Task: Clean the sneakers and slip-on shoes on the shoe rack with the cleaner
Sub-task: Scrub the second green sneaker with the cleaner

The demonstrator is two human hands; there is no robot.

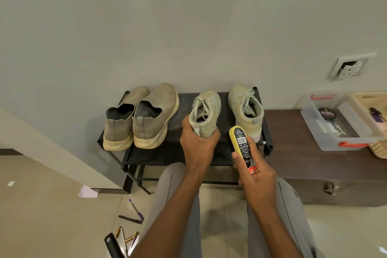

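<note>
Hidden or cut off: the heel of the left sneaker [204,111] is covered by the left hand [196,142]; the lower end of the cleaner bottle [243,146] is buried in the right hand [256,178]; a dark object at the bottom edge near the pens [136,212] is cut by the frame and cannot be identified; the basket [380,148] at the right edge is only partly in view.
Hard to make out: the small print on the bottle's black label is unreadable; only a barcode is plain.
Writing: orange end of the label shows upside-down letters that look like "KIWI"; a round tin [326,113] in the clear box [314,130] bears mirrored or inverted script that cannot be read with certainty.
Left hand: fingers curled round the back of the left sneaker, thumb on its near side, gripping it on the shoe rack [222,153].
Right hand: fingers wrapped round the bottle, its yellow sponge end pointing up toward the shoes, just beside the right sneaker [246,107].
Slip-on shoes [142,117]: a tan pair, side by side on the rack's left half, heels toward the camera, soles dirty.
Sneakers: pale pair on the rack's right half, laces loose.
Box and basket: on a dark cabinet [314,176] right of the rack.
Wall: a socket [349,67] above the box.
</note>
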